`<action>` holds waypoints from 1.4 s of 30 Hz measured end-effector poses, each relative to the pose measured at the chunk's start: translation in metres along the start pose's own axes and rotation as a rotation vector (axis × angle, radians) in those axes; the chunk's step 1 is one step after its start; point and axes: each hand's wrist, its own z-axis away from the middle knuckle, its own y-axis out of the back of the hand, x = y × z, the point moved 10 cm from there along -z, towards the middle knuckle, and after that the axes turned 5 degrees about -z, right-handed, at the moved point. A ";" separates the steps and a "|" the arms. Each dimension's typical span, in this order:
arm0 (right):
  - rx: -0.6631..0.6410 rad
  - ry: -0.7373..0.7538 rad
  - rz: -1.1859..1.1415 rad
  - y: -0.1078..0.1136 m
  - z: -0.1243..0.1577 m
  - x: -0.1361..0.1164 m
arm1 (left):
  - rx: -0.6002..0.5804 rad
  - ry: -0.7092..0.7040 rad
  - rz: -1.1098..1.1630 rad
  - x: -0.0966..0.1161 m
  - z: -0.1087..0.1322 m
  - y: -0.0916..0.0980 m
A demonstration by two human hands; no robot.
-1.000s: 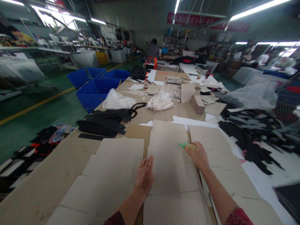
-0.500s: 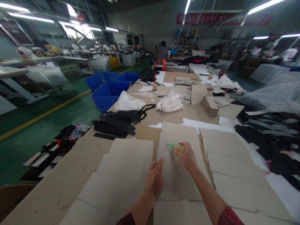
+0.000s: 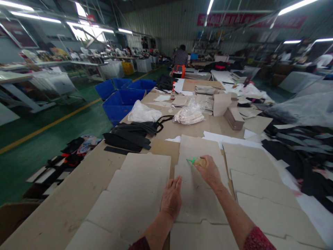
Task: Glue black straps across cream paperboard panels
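My right hand (image 3: 210,171) is wrapped round a small glue bottle (image 3: 201,162) with a green nozzle. The nozzle points left, low over the middle column of overlapping grey cardboard sheets (image 3: 199,205); whether its tip touches the card I cannot tell. My left hand (image 3: 171,196) lies with its fingers stretched out at the gap between the middle column and the left column of cardboard sheets (image 3: 142,189). It holds nothing. To the right of my right hand runs another column of overlapping cardboard sheets (image 3: 260,191).
Black fabric strips (image 3: 127,135) and white plastic bags (image 3: 144,111) lie beyond the sheets. Further back stands a stack of card pieces (image 3: 233,118). Blue bins (image 3: 122,104) stand left of the table. Black scraps (image 3: 304,166) cover the right edge. A person (image 3: 180,60) stands at the far end.
My right hand has shifted slightly to the right with the glue bottle. My left hand stays in the same spot, and the cardboard sheets lie as before.
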 end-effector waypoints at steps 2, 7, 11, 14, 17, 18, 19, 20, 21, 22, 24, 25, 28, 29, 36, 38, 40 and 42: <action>0.017 -0.016 -0.036 0.000 0.000 0.006 | 0.000 -0.002 0.001 0.000 0.000 -0.001; 0.065 -0.054 -0.040 0.004 0.001 0.015 | 0.001 -0.001 -0.006 -0.001 0.001 -0.001; 0.035 -0.056 -0.005 0.008 0.001 0.015 | 0.000 0.000 -0.007 0.000 0.001 -0.002; -0.003 -0.006 -0.004 0.008 0.001 0.008 | -0.001 0.008 -0.003 -0.001 0.001 -0.003; -0.020 0.019 -0.025 0.001 0.000 0.003 | -0.005 0.011 0.005 -0.002 0.002 -0.003; -0.017 0.018 -0.033 -0.002 -0.001 0.002 | -0.006 0.010 0.009 -0.002 0.002 -0.002; -0.010 0.014 -0.041 -0.004 -0.001 0.001 | -0.008 0.009 0.013 -0.002 0.002 -0.002; 0.000 0.007 -0.051 -0.007 -0.002 0.000 | -0.009 0.010 0.019 -0.002 0.002 -0.002; 0.012 -0.004 -0.061 -0.009 -0.003 0.000 | -0.010 0.011 0.025 -0.002 0.002 -0.002; 0.031 -0.020 -0.069 -0.009 -0.003 0.001 | -0.011 0.013 0.033 -0.003 0.001 -0.002; 0.092 -0.067 -0.078 -0.004 -0.004 0.005 | -0.015 0.018 0.050 -0.004 0.001 -0.003; 0.132 -0.095 -0.078 0.002 -0.003 0.008 | -0.015 0.021 0.059 -0.006 0.001 -0.004; 0.190 -0.140 -0.083 0.014 0.000 0.015 | 0.019 0.030 0.089 -0.011 0.003 -0.005; 0.180 -0.144 -0.086 0.015 0.000 0.017 | 0.049 0.026 0.105 -0.012 0.005 -0.003; 0.087 -0.103 -0.154 0.002 0.002 0.021 | 0.214 -0.037 0.114 -0.005 -0.004 0.018; 0.094 -0.114 -0.202 0.000 0.003 0.025 | 0.167 -0.049 0.063 -0.002 -0.030 0.019; 0.095 -0.167 -0.279 -0.001 0.001 0.032 | 0.125 -0.079 0.027 0.001 -0.061 0.019; 0.118 -0.227 -0.337 0.002 -0.006 0.038 | 0.099 -0.112 0.009 0.001 -0.091 0.016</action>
